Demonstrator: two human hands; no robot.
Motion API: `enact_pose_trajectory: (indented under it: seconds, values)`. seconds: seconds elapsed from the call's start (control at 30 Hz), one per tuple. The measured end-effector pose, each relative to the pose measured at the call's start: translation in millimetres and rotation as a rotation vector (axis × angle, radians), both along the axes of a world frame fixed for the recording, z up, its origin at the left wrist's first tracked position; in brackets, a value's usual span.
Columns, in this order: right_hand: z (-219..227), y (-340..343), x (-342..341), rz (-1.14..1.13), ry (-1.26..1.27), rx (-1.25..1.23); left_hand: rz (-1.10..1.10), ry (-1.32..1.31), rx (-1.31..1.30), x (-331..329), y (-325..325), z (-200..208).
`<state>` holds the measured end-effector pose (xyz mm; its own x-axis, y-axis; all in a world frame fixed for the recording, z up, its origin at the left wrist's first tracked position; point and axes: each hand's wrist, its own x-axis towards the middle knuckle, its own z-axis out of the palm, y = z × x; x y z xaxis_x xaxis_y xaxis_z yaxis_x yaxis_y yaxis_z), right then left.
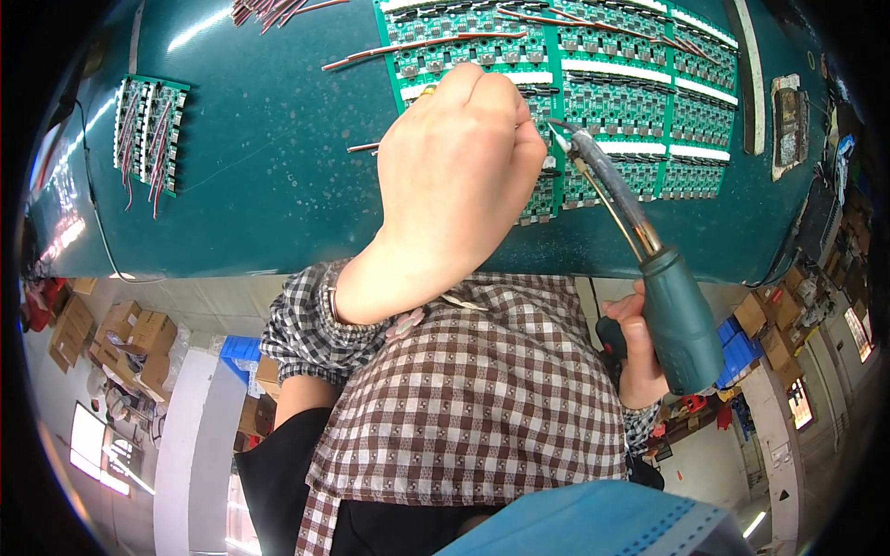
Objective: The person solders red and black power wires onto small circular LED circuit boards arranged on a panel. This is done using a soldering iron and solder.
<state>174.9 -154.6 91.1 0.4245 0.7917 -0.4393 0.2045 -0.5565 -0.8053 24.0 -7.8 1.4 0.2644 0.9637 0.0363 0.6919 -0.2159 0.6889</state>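
Note:
My left hand (454,176) is closed in a pinch over a panel of green circuit boards (607,111), its fingertips hidden beneath it. The end of a thin red-and-white wire (362,148) sticks out from under that hand on the left, and the fingers appear to pinch this wire. Low at the right, my right hand (640,357) grips the dark green handle of a soldering iron (681,320). The iron's tip points up and left, close beside my left fingers at the boards. Several loose red-and-white wires (426,44) lie across the panel's upper part.
At the left of the green mat (269,176) sits a smaller board group (151,134) with wires on it. A wire bundle (278,11) lies at the far edge. To the right are a pale strip (749,83) and a worn metal holder (790,128). A black cable (93,199) runs down the left.

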Motion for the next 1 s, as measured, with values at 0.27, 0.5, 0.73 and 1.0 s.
enact_pose_trajectory:
  seconds: [0.27, 0.5, 0.73, 1.0]
  values:
    - [-4.1, 0.9, 1.6, 0.015, 0.008, 0.088, 0.007, -0.014, 0.012, -0.5, -0.5, -0.9]
    - [-17.1, 4.1, 19.2, -0.163, 0.085, 0.271, 0.003, -0.028, 0.026, -1.2, 0.5, -1.7]
    - [-45.5, 12.4, 90.2, -0.336, 0.371, 0.463, -0.027, -0.053, 0.056, -8.6, -0.1, -2.6]
    - [-52.6, 6.9, 106.7, -0.373, 0.452, 0.504, -0.011, -0.117, 0.028, -34.5, -2.7, 5.8]
